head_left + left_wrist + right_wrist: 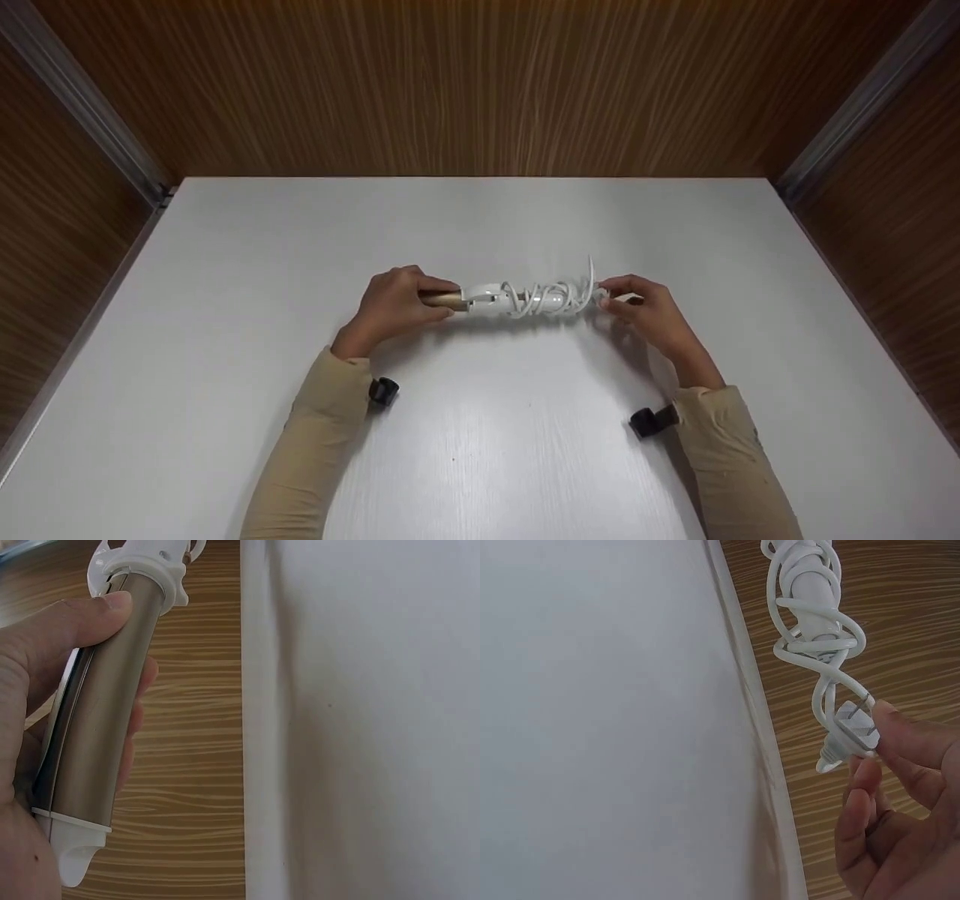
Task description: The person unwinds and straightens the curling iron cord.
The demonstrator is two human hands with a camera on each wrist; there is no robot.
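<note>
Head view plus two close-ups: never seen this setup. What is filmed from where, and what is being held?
No machine here: a person works bare-handed, wearing three cameras. The wide picture comes from the head, looking down at a white table. The black clips at the sleeves are probably the wrist cameras, which give the two close-ups. The left hand grips the golden barrel of a curling iron. Its white cord is wound round the handle. The right hand pinches the plug at the cord's end.
</note>
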